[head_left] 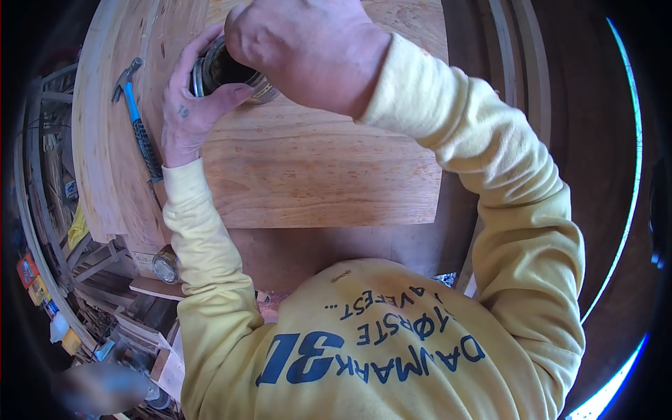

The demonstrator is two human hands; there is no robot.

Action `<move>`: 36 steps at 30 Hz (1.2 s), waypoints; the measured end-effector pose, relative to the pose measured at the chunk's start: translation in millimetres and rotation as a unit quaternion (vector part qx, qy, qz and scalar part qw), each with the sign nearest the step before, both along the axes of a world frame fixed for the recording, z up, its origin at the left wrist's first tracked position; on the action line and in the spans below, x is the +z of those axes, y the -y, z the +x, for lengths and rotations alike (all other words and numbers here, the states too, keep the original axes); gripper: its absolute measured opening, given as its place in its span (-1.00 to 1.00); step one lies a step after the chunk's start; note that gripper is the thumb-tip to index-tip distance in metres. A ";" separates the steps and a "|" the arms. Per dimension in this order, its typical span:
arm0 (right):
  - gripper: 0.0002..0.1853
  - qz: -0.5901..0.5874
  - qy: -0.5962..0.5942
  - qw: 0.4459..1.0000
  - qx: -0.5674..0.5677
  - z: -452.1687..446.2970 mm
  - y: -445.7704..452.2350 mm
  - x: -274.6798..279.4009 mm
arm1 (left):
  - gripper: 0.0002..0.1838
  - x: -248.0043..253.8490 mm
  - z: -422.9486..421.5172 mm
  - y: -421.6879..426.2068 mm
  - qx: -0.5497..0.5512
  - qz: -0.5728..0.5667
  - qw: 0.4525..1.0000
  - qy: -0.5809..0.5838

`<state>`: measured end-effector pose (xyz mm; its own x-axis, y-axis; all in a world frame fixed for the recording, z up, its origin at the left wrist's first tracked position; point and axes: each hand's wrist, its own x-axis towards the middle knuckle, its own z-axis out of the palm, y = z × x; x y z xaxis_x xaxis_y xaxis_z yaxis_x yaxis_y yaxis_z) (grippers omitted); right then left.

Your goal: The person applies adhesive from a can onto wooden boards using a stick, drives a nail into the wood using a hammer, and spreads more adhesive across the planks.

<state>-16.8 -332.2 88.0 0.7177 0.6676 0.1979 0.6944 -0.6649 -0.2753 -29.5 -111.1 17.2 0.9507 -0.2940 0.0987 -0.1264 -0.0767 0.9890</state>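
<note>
My left hand point(187, 115) is wrapped around an open metal can point(264, 92) with a dark inside, its thumb lying along the near side of the rim. Over the can's mouth is my right hand point(304, 52), closed, with the back of the hand and wrist toward me. Its fingertips are hidden, so I cannot make out what they grip. Beneath both hands is a wooden board point(329, 168) with visible grain. A claw hammer point(136, 115) with a blue and black handle lies left of my left hand.
A second can point(166, 267) lies on its side by my left forearm, at a lower level. Wood scraps and packages point(31, 276) crowd the left side. Long wooden strips point(521, 63) run along the right, beyond the board's edge.
</note>
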 end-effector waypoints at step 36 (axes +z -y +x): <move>-0.85 -0.069 0.132 0.989 0.010 -10.3 10.8 25.6 | -0.15 -19.3 11.6 -12.0 -0.051 -0.102 0.993 -0.043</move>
